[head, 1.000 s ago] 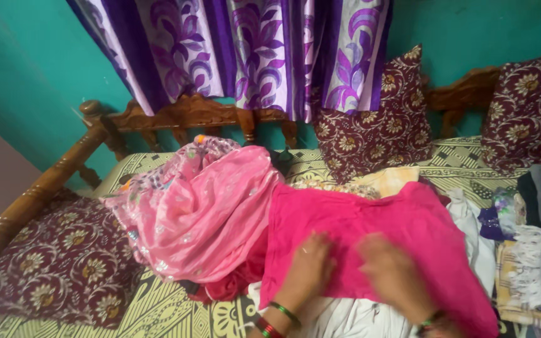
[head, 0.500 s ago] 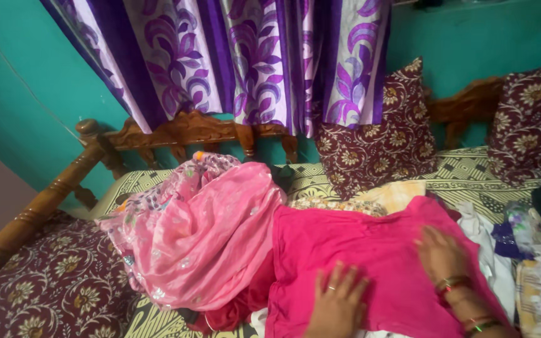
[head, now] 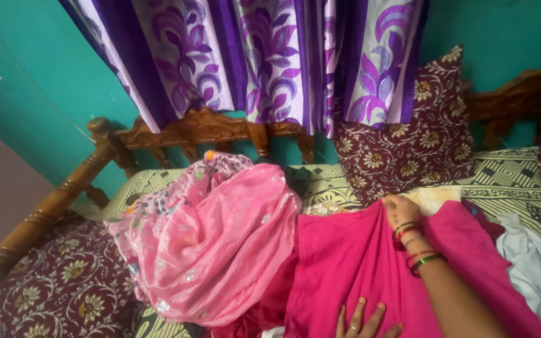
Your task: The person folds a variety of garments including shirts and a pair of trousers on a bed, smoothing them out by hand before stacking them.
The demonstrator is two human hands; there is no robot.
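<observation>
Reaching across the middle of the frame, the right hand (head: 401, 209) rests at the far edge of a bright pink garment (head: 358, 263), its fingers curled over the cloth where the fabric bunches into long creases; whether they pinch the edge or only press on it cannot be told. Red and green bangles (head: 414, 245) ring that wrist. At the bottom centre, the left hand (head: 364, 320) lies flat with fingers spread on the near part of the same garment, a ring on 1 finger, holding nothing.

The garment lies spread over a bed, right of centre. As a judgement, the flattening is only partly done: the near half looks fairly smooth under the left palm, while the far half is creased and gathered toward the right hand, and no neat fold shows yet.

Just left of it sits a crumpled light pink sequinned cloth (head: 214, 238), touching the garment's left side and unsorted. White clothes (head: 530, 269) lie at the lower right, also loose. A maroon floral cushion (head: 411, 141) leans behind, under purple patterned curtains (head: 270, 56), and the carved wooden bed frame (head: 189, 128) crosses the upper left.
</observation>
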